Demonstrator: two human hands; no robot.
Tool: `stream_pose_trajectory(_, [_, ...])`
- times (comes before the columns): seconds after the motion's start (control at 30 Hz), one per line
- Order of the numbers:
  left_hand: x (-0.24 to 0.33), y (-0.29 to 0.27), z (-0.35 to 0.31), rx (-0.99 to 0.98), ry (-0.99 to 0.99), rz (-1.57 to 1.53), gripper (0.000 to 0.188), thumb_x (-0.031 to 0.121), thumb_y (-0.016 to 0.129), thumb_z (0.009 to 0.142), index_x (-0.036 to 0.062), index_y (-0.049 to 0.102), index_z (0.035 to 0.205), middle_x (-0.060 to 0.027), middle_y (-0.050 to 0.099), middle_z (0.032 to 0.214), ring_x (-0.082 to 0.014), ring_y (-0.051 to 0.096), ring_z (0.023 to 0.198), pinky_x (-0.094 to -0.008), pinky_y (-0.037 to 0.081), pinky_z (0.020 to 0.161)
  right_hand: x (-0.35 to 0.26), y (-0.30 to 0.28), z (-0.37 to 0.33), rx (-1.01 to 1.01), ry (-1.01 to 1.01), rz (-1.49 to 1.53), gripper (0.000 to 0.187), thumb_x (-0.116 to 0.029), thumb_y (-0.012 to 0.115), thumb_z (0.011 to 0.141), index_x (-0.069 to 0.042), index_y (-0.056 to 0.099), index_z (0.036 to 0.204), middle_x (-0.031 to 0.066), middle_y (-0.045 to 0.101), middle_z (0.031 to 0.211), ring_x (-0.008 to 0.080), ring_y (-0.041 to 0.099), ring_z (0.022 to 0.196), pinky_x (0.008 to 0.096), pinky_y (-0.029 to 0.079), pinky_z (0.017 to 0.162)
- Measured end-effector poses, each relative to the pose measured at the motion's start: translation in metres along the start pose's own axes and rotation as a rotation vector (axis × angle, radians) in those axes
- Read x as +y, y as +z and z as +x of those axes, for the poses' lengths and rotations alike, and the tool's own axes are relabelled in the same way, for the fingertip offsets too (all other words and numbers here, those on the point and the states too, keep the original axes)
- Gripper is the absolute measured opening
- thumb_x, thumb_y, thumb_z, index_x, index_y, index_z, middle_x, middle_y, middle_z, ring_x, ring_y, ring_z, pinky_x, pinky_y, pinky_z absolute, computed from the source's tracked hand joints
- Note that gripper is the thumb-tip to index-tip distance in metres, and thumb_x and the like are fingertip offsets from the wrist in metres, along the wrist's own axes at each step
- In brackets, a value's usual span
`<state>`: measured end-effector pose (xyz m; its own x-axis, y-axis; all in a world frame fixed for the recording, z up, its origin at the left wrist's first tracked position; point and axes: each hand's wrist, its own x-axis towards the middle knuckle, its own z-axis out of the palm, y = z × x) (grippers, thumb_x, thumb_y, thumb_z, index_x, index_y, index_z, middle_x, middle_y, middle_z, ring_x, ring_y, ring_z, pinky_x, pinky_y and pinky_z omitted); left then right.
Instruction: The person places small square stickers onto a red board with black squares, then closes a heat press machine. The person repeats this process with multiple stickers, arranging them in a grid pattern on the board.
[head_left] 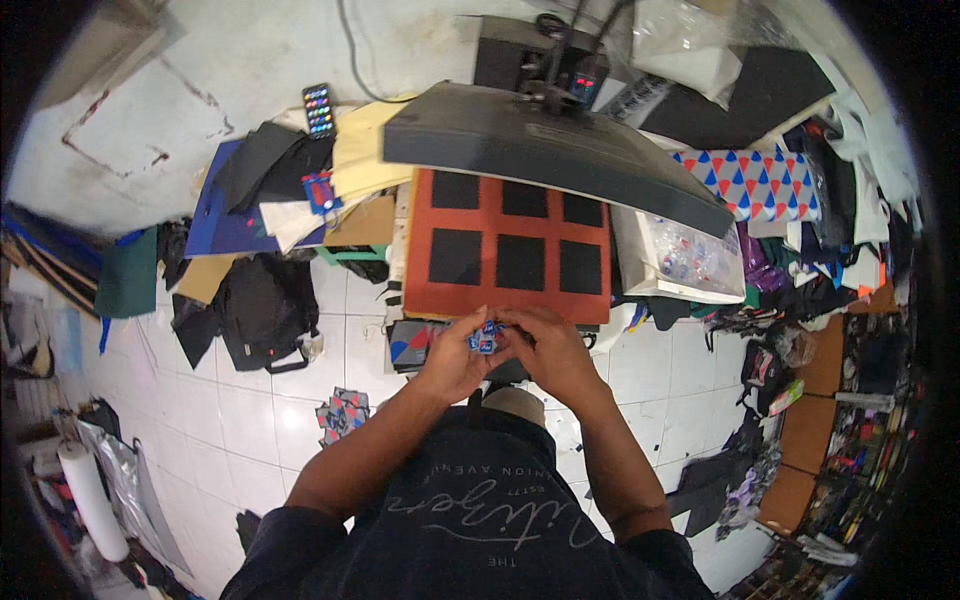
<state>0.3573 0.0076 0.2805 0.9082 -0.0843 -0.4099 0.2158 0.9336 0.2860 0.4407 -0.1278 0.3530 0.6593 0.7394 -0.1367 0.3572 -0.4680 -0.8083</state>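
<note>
Close to my body, in front of the press bed, my left hand (458,358) cups several small blue-and-white printed pieces (486,338), perhaps labels or patches. My right hand (552,350) meets it from the other side, its fingers closed around the same pieces. Just beyond both hands lies the orange-red bed (421,255) of a heat press, bearing rows of black fabric squares (521,262). The press's dark grey upper plate (540,145) hangs over the far part of the bed and hides some squares.
Right of the bed stands a white box (690,255) with clear bags of small pieces. Red-and-blue patterned sheet (750,185) lies behind it. At left are yellow paper (362,150), a phone (318,110) and a black bag (265,310). Grey printed squares (343,414) lie piled on the tiled floor.
</note>
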Motion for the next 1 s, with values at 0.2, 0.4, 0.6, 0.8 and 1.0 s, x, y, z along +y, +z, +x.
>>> stream_pose_trajectory(0.2, [0.03, -0.028, -0.039, 0.094, 0.03, -0.02, 0.028, 0.026, 0.046, 0.097, 0.0052, 0.055, 0.114, -0.0073, 0.061, 0.107, -0.0185, 0.059, 0.1, -0.0383, 0.049, 0.091, -0.031, 0.054, 0.012, 0.091, 0.011, -0.152, 0.022, -0.01, 0.063, 0.084, -0.005, 0.065, 0.106, 0.0117, 0.063, 0.094, 0.0269, 0.064, 0.085, 0.0343, 0.052, 0.073])
stream_pose_trajectory(0.4, [0.05, -0.056, -0.059, 0.138, 0.055, 0.01, 0.031, 0.023, 0.046, 0.097, 0.0019, 0.053, 0.119, -0.0083, 0.059, 0.107, -0.0192, 0.058, 0.098, -0.0367, 0.049, 0.088, -0.04, 0.087, 0.019, 0.074, -0.08, -0.263, 0.02, -0.01, 0.065, 0.081, -0.006, 0.067, 0.101, 0.012, 0.062, 0.092, 0.0293, 0.062, 0.084, 0.0363, 0.049, 0.072])
stream_pose_trajectory(0.6, [0.055, -0.063, -0.066, 0.138, 0.065, -0.032, 0.03, 0.019, 0.045, 0.096, 0.0006, 0.051, 0.119, -0.01, 0.058, 0.107, -0.0198, 0.058, 0.098, -0.0382, 0.049, 0.088, -0.044, 0.097, 0.03, 0.019, -0.103, -0.213, 0.016, -0.01, 0.064, 0.084, -0.003, 0.066, 0.098, 0.0097, 0.062, 0.088, 0.0231, 0.063, 0.081, 0.0333, 0.049, 0.07])
stream_pose_trajectory(0.8, [0.055, -0.06, -0.073, 0.187, 0.162, -0.065, 0.029, 0.018, 0.047, 0.095, 0.0001, 0.051, 0.118, -0.0096, 0.058, 0.107, -0.0174, 0.059, 0.095, -0.0351, 0.05, 0.086, -0.029, 0.091, 0.049, -0.159, 0.144, 0.14, 0.018, -0.017, 0.061, 0.088, -0.002, 0.064, 0.096, 0.0104, 0.066, 0.088, 0.019, 0.064, 0.081, 0.0317, 0.049, 0.072])
stream_pose_trajectory(1.0, [0.04, -0.048, -0.068, 0.271, 0.216, -0.02, 0.024, 0.019, 0.054, 0.093, 0.0013, 0.057, 0.108, -0.0061, 0.062, 0.098, -0.0145, 0.06, 0.087, -0.0297, 0.051, 0.081, -0.001, 0.075, 0.062, -0.262, 0.106, 0.204, 0.02, -0.019, 0.065, 0.086, -0.002, 0.066, 0.096, 0.0079, 0.068, 0.087, 0.0137, 0.063, 0.078, 0.0298, 0.049, 0.071])
